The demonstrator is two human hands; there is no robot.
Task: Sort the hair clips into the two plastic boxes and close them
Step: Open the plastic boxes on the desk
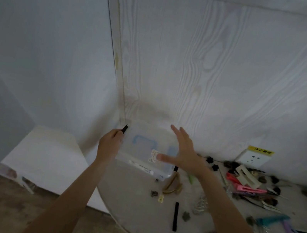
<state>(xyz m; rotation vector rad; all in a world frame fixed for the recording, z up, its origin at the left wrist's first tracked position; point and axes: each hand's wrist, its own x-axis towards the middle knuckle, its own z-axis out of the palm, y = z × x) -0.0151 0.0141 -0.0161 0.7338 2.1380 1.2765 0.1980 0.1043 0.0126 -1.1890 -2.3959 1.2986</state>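
Note:
A clear plastic box (142, 155) with a blue handle on its lid is held up above the far left of the round table. My left hand (108, 143) grips its left side and also pinches a thin black clip (125, 129) that sticks up. My right hand (181, 151) is spread with straight fingers over the box's right side, its thumb on the lid near a small cream sticker. Many hair clips (244, 184) lie scattered on the table to the right: pink, cream, black, teal and purple ones. A long black clip (175, 216) lies near the table's middle.
The round table (132, 210) stands against a white wood-grain wall panel. A wall socket (253, 158) with a yellow label sits at the back right. A tan claw clip (172, 184) lies just under the box. A white cabinet (45, 153) stands to the left, above wooden floor.

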